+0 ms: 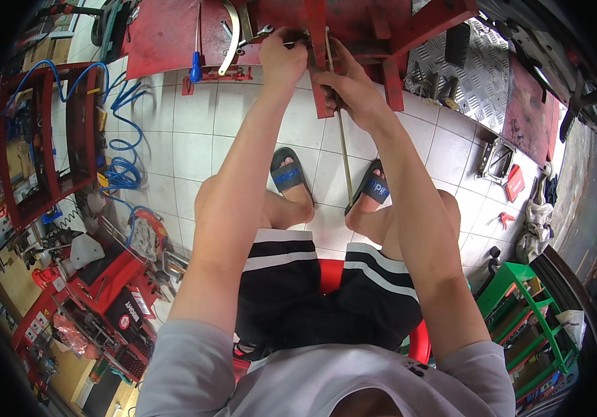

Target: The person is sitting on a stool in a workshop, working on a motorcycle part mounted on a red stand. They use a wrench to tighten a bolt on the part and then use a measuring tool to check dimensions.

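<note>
My left hand [284, 59] is closed at the left side of an upright red metal bar [318, 42]. A small silver metal piece shows at its fingers, but what they grip is mostly hidden. My right hand [353, 87] is wrapped against the same bar from the right, with the thumb across its front and the index finger reaching up. Past this hand runs a long thin rod [344, 156], slanting down between my feet. Left of my left hand, a blue-handled screwdriver [195, 68], a curved pale metal piece [232, 38] and a wrench [264, 31] lie on the red bench.
A red metal beam [430, 28] juts out at upper right. Coiled blue hose [123, 170] hangs beside a red rack [55, 125] at left. On the tiled floor at right lie red-handled pliers [503, 219] and a red box [514, 183], near a green shelf rack [514, 285].
</note>
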### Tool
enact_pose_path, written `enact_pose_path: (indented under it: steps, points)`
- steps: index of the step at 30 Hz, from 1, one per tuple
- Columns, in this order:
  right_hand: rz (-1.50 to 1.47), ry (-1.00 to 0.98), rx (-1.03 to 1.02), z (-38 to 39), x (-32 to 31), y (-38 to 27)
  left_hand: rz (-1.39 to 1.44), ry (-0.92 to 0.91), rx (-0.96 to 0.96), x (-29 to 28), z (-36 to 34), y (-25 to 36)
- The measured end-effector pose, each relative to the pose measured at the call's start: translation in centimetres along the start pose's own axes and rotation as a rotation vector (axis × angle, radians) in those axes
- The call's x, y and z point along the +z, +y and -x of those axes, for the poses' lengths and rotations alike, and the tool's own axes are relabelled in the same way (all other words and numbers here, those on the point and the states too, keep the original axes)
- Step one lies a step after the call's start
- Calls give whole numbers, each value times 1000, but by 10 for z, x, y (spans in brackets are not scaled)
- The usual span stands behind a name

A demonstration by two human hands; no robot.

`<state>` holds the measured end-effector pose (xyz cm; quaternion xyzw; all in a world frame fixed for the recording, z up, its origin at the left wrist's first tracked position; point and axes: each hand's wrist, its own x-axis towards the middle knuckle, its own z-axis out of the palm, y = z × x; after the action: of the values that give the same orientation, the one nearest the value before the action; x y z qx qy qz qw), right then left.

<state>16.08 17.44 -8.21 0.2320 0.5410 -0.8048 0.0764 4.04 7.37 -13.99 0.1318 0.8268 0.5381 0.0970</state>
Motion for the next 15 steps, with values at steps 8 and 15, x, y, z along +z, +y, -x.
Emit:
enact_pose_path:
  steps: [8,15]
  points:
    - [-11,-14,-42,-1,-2,1,99,-79,-253,3,4,3]
    - [-8,-2,-17,0,-1,-1,12,2,-136,3,5,9]
